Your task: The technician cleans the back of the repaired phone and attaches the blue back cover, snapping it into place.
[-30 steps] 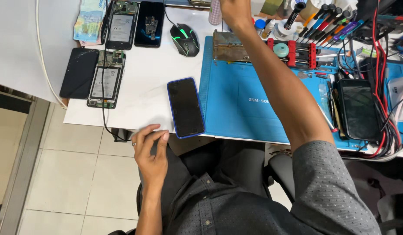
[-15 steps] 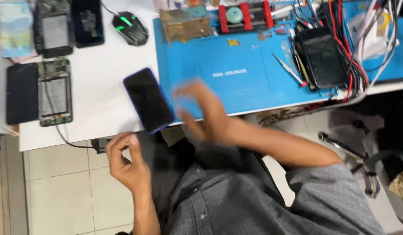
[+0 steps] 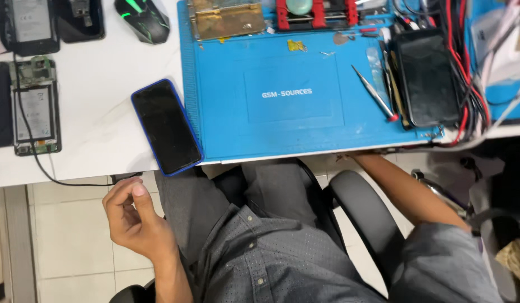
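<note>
Phone (image 3: pixel 166 127) with a blue rim lay face up on the white bench (image 3: pixel 103 101), its dark screen blank. One long side touched the edge of the blue mat (image 3: pixel 293 101), and its near end stuck out a little past the bench edge.

The left hand (image 3: pixel 134 216) hung below the bench, just under that near end. Its fingers were curled loosely and held nothing. The right arm reached under the bench on the other side — the right hand was hidden there, so I cannot tell if it was loose or gripping something.

The left hand was the one nearest the phone. To lift it well, that hand should probably come up and take the phone by its two long sides, not by the glass. Since the end hung over the edge, a bump from below could tip it to the floor — so a slow, steady reach looked best.

A thin screwdriver (image 3: pixel 374 92) with a red tip lay on the mat, well apart from the phone. A second black phone (image 3: pixel 427 77) sat at the right end of the mat beside red and black wires (image 3: pixel 467 67). An opened phone (image 3: pixel 35 106) with its insides showing lay at the left of the bench, with a black cable (image 3: pixel 33 151) across it. A black mouse (image 3: pixel 142 18) with green light sat near the top.
</note>
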